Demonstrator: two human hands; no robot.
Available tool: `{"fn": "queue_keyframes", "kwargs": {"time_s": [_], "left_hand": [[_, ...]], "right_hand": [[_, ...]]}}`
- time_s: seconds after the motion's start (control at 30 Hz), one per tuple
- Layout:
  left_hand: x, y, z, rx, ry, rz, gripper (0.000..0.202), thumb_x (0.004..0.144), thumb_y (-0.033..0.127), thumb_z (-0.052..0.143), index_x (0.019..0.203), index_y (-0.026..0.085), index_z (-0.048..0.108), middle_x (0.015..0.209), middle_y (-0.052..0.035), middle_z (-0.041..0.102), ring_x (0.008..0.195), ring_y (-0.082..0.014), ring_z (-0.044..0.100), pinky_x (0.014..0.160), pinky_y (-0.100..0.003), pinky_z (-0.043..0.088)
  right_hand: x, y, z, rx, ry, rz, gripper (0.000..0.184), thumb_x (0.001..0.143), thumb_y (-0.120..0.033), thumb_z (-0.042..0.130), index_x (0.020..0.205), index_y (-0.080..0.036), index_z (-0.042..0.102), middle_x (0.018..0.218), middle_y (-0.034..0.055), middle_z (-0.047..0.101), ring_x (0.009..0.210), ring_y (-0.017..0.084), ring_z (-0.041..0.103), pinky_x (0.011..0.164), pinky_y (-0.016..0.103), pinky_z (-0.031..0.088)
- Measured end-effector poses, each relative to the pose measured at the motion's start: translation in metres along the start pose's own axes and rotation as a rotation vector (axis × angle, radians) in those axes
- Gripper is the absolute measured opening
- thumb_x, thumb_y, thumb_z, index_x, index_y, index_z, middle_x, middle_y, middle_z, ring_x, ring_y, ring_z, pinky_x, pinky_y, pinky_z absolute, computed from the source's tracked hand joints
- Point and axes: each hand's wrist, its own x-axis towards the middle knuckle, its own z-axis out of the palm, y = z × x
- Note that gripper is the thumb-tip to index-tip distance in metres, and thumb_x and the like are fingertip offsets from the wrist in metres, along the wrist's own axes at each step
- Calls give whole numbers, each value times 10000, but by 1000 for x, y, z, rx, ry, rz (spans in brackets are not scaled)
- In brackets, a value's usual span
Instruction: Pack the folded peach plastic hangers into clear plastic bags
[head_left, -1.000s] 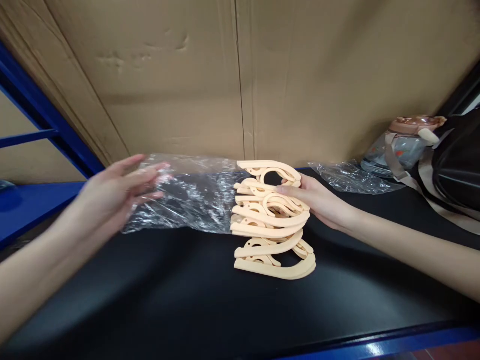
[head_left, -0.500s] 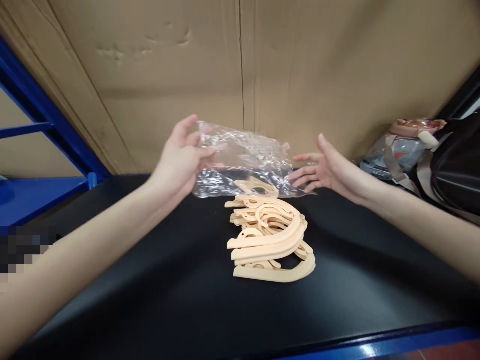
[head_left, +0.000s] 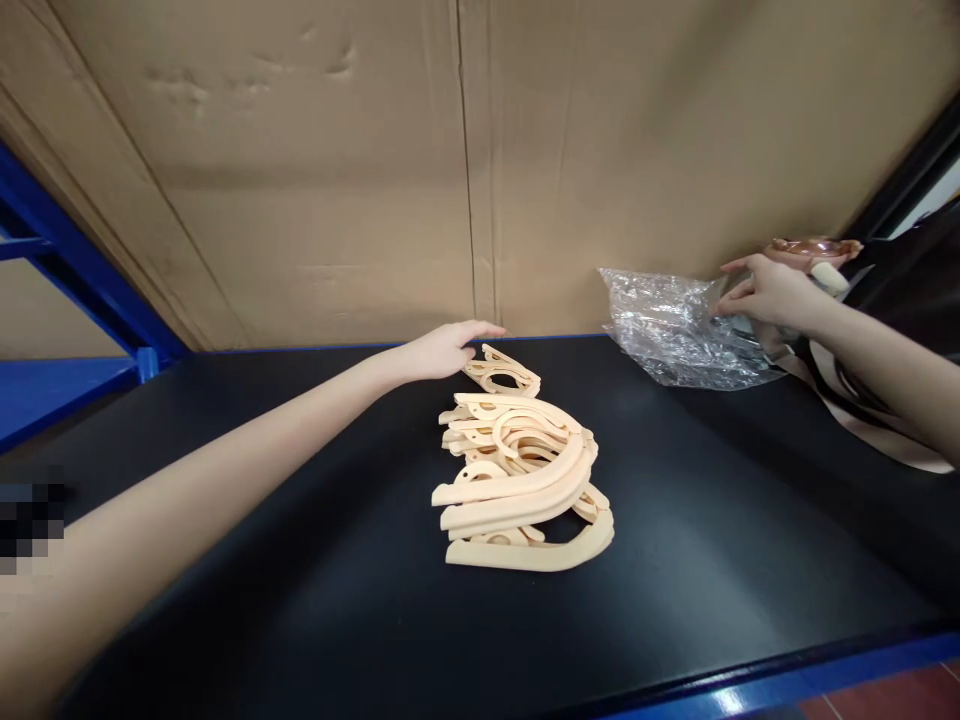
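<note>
My right hand (head_left: 765, 292) pinches a clear plastic bag (head_left: 667, 330) at the far right of the table, in front of the bottle. The bag is crinkled and looks flat. My left hand (head_left: 446, 350) is at the back of the table, its fingers stretched out and the thumb apart, just beside a beige folded hanger (head_left: 517, 375). Whether the fingers touch that hanger I cannot tell. Nearer to me lies a pile of several beige plastic folding hangers (head_left: 525, 490), stacked loosely with their curved ends to the right.
A black table top (head_left: 300, 600) with a blue edge carries everything. Tall cardboard (head_left: 337, 200) stands behind it. On the right are a bottle with a pinkish lid (head_left: 814, 250) and a black bag (head_left: 907, 300) with a strap. A blue metal frame (head_left: 75, 260) rises at left.
The plastic bag has moved from above the hangers to the far right, passing from my left hand to my right. My left hand has come down beside the far hanger.
</note>
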Motion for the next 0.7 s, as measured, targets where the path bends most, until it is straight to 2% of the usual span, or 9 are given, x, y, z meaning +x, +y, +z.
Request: {"fn": "queue_keyframes", "kwargs": {"time_s": [0.03, 0.1, 0.2, 0.3, 0.4, 0.47, 0.53, 0.6, 0.7], "left_hand": [[-2, -4, 0, 27, -42, 6, 423, 724, -35, 548, 1012, 212, 733, 1206, -52, 694, 1183, -212, 602, 1068, -327, 390], [-7, -11, 1, 71, -106, 21, 387, 731, 13, 533, 973, 234, 741, 1135, -32, 724, 1108, -201, 641, 1010, -305, 441], [-13, -15, 4, 128, -141, 37, 318, 749, 101, 523, 932, 249, 737, 1049, -23, 745, 1033, -209, 664, 941, -302, 486], [-19, -15, 3, 195, -146, 47, 269, 724, 124, 546, 871, 251, 732, 973, -28, 748, 970, -226, 676, 901, -307, 496], [-23, -15, 0, 281, -155, 60, 289, 691, 89, 561, 861, 251, 728, 946, -27, 746, 925, -232, 677, 882, -308, 489], [-24, -15, -1, 347, -141, 68, 370, 699, 62, 544, 961, 252, 723, 1026, -34, 736, 966, -242, 664, 901, -323, 475], [-22, -17, -2, 405, -106, 77, 453, 741, 46, 508, 1104, 250, 687, 1139, -52, 703, 1047, -255, 636, 942, -348, 451], [-17, -21, -2, 439, -74, 87, 497, 791, 32, 466, 1207, 245, 636, 1231, -62, 660, 1135, -256, 596, 992, -366, 420], [-2, -30, -2, 444, -75, 98, 476, 840, 16, 464, 1236, 236, 612, 1326, -61, 599, 1245, -238, 524, 1071, -374, 364]], "right_hand": [[0, 3, 2, -59, -6, 3, 447, 775, -144, 611, 1198, -18, 538, 785, 210, 707, 778, 268, 648, 686, 401, 463], [-2, 2, 8, -145, -16, 0, 383, 782, -121, 564, 1154, -28, 577, 946, 282, 680, 978, 352, 608, 799, 483, 412], [-8, -13, 20, -222, 8, -66, 325, 863, -176, 456, 1117, -38, 605, 1203, 353, 562, 1232, 433, 450, 946, 570, 297], [-11, -31, 40, -184, -51, -153, 474, 944, -368, 374, 1284, -77, 527, 1306, 296, 535, 1275, 380, 457, 994, 507, 347], [-18, -43, 68, -111, -189, -261, 602, 966, -516, 252, 1441, -174, 393, 1458, 160, 477, 1351, 263, 433, 1065, 394, 366], [-25, -44, 86, -101, -271, -292, 624, 932, -579, 291, 1439, -236, 415, 1481, 126, 466, 1377, 292, 408, 1079, 452, 364], [-30, -41, 97, -100, -327, -299, 614, 913, -596, 301, 1419, -283, 450, 1487, 119, 463, 1370, 357, 409, 1043, 566, 374], [-33, -39, 97, -90, -355, -315, 582, 902, -588, 320, 1375, -305, 504, 1475, 115, 480, 1361, 393, 408, 1018, 629, 367], [-30, -51, 80, -47, -318, -363, 553, 907, -568, 328, 1312, -274, 562, 1436, 133, 517, 1351, 392, 420, 1046, 646, 320]]}}
